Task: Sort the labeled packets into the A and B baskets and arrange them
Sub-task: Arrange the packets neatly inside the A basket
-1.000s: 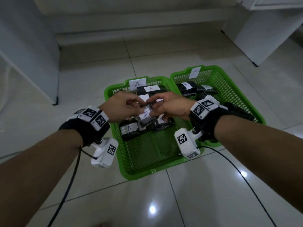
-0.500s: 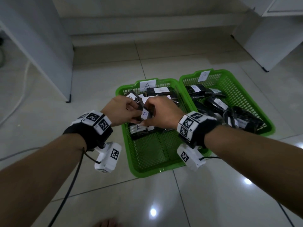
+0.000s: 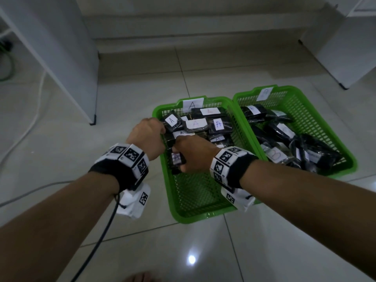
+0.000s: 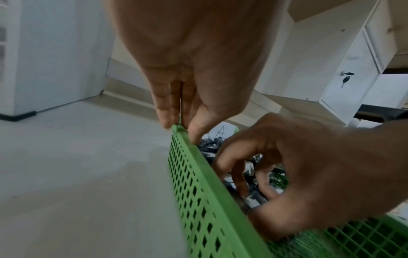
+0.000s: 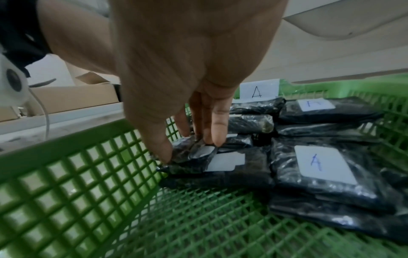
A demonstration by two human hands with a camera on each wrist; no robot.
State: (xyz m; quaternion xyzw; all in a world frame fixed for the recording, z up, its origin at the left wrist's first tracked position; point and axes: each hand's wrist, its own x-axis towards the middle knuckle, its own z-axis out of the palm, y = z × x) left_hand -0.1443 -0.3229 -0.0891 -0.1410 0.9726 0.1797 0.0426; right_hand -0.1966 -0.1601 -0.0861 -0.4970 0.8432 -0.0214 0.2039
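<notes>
Two green mesh baskets are set side by side, touching, on the tiled floor. The A basket (image 3: pixel 177 202) carries a paper tag marked A on its far rim; black packets (image 3: pixel 218 125) with white A labels are packed flat in its far half. The B basket (image 3: pixel 333 127) holds black packets (image 3: pixel 313 151) piled loosely, one label marked B.

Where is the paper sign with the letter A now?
In the head view, the A sign stands on the far rim of the left green basket, behind the black packets.
</notes>
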